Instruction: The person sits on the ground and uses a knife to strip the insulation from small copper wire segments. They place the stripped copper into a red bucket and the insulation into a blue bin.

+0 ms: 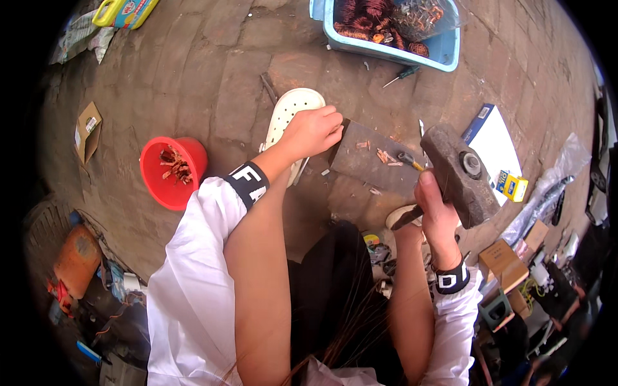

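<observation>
- Right of centre in the frame, the right hand wraps closely round the handle of a hammer, thumb along the near side; the heavy grey head stands up and to the right of the fist.
- Near the middle of the frame, the left hand has its fingers curled in, beside the left end of a dark metal plate; whether they pinch anything I cannot tell.
- Between the two hands, the plate lies on the ground, with copper scraps on it and a small tool with a yellow part at its right side.
- Left of and below the left hand, a white clog shows, partly covered by that hand and wrist.
- At left of centre, a red bucket holds more copper pieces.
- At the top, right of centre, a light blue tub holds coils of reddish wire and a clear bag of scraps; a screwdriver lies just below it.
- At right, a white and blue box lies near a small yellow box.
</observation>
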`<state>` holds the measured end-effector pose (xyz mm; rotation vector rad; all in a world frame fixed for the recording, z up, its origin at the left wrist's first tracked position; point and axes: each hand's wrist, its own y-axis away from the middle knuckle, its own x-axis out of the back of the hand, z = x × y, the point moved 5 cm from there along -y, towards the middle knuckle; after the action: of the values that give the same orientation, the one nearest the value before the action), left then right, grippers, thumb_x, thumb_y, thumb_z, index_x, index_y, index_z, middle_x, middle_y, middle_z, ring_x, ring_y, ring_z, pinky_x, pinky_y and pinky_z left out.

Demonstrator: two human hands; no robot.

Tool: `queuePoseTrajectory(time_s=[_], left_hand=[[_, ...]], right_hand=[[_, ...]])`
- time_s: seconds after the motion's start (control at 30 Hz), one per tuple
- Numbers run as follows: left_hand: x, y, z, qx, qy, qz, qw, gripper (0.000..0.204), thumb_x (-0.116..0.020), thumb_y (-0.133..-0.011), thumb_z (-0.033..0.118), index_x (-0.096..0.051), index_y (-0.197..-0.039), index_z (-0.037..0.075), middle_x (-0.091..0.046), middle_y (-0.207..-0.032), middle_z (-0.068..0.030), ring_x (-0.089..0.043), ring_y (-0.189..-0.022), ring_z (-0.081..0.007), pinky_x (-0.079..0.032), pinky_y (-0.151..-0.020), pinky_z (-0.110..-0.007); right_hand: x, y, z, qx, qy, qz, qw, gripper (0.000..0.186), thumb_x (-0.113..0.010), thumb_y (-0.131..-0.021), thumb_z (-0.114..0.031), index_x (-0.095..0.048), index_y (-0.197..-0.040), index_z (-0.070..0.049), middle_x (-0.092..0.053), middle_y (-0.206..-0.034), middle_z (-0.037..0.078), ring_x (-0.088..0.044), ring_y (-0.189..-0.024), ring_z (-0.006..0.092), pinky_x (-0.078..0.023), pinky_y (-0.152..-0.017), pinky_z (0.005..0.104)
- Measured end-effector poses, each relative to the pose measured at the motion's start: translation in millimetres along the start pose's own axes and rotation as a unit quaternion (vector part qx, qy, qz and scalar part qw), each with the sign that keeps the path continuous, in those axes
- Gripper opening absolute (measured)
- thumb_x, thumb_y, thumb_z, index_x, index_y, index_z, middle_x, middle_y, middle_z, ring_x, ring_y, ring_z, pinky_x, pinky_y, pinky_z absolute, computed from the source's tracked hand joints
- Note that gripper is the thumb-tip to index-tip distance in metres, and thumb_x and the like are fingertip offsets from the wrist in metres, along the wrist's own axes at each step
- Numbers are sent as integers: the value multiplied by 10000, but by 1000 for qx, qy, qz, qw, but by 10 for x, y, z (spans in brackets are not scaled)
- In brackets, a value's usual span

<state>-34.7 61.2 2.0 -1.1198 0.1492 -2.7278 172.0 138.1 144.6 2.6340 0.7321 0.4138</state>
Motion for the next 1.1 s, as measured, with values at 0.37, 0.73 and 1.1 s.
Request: queuePoseTrajectory(time_s=[0.37, 0.73, 1.1], left_hand=[[-98, -102, -99, 61, 65, 16, 996, 224, -651, -818, 169, -495, -700, 60, -532, -713, -89, -569, -661, -313, -462, -596, -421], [-94, -41, -133, 48, 38, -10, 998, 195, -614, -830, 204, -545, -720, 58, -542, -733, -90, -599, -665, -312, -492, -602, -430], [-98, -90, -153, 42, 26, 20, 999, 189, -633, -812, 197, -547, -705, 67, -538, -723, -82, -605, -656, -304, -500, -583, -423]], right_hand=[[-733, -140, 408, -94, -256, 279, 921, 330, -633, -907, -103, -399, -678, -139, -352, -542, -78, -251, -434, 30, -169, -423, 247], [-1003, 143, 1570, -122, -62, 310, 941, 229, -624, -890, -169, -539, -720, -42, -425, -543, -36, -342, -428, 53, -234, -406, 267], [-650, 162, 1048, -66, -115, 371, 919, 143, -628, -896, -129, -589, -965, -10, -481, -628, -38, -398, -476, 57, -296, -427, 241]])
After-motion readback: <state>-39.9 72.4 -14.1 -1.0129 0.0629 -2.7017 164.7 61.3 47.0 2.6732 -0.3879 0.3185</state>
